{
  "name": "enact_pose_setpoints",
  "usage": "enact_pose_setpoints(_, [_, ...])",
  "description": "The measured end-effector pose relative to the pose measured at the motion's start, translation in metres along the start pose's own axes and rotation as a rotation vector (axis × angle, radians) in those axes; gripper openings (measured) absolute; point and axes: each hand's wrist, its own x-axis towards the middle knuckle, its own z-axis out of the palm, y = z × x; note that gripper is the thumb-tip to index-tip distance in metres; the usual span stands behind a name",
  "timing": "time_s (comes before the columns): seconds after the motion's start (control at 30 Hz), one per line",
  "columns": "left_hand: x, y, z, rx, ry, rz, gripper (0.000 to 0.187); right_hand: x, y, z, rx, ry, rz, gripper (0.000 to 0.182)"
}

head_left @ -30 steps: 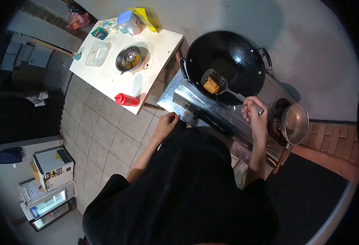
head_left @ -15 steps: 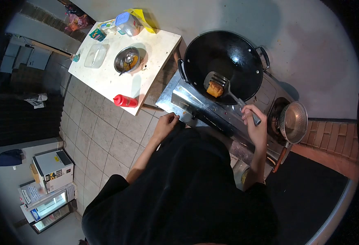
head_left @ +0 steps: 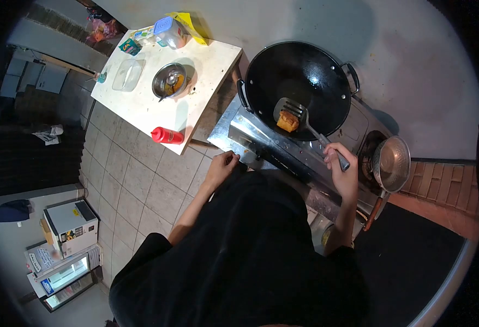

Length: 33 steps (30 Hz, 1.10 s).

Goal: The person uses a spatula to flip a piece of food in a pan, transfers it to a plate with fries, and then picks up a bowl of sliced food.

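My right hand (head_left: 342, 166) is wrapped round the handle of a slotted spatula (head_left: 320, 137). The spatula's head rests inside a large black wok (head_left: 283, 65), near its front wall. A browned, golden block of food (head_left: 287, 121) lies against the spatula's slotted blade. Oil or a wet sheen glints on the wok's inner wall. My left hand (head_left: 221, 168) is held low by the stove's left front corner, its fingers curled in. Whatever those fingers hold, if anything, is hidden.
The wok sits on a metal gas stove (head_left: 283, 158); a hammered saucepan (head_left: 392, 163) stands at its right. On the white table (head_left: 141, 109) are a red squeeze bottle (head_left: 167, 135), a steel bowl (head_left: 163, 71) with spoon, a clear tray (head_left: 129, 75) and a blue-lidded tub (head_left: 168, 34).
The spatula and the food block have shifted slightly right and towards me within the wok. My right hand has moved a little with them; my left hand stays in place.
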Motion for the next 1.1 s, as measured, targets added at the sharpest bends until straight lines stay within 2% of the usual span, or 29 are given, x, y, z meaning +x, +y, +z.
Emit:
enact_pose_setpoints(0.07, [-0.0011,0.0037,-0.0019,-0.033,-0.014,-0.064,0.035,0.0001,0.0,-0.0001,-0.01,0.002,-0.003,0.011])
enact_pose_setpoints(0.47, [-0.0008,-0.0024,-0.0001,-0.014,-0.011,-0.038,0.035,-0.0016,0.0005,-0.0014,0.015,0.007,0.016,0.011])
enact_pose_setpoints(1.1, [-0.0028,0.0044,-0.0037,0.003,-0.022,-0.071,0.036,-0.0026,-0.0009,0.0003,-0.048,0.008,-0.065,0.009])
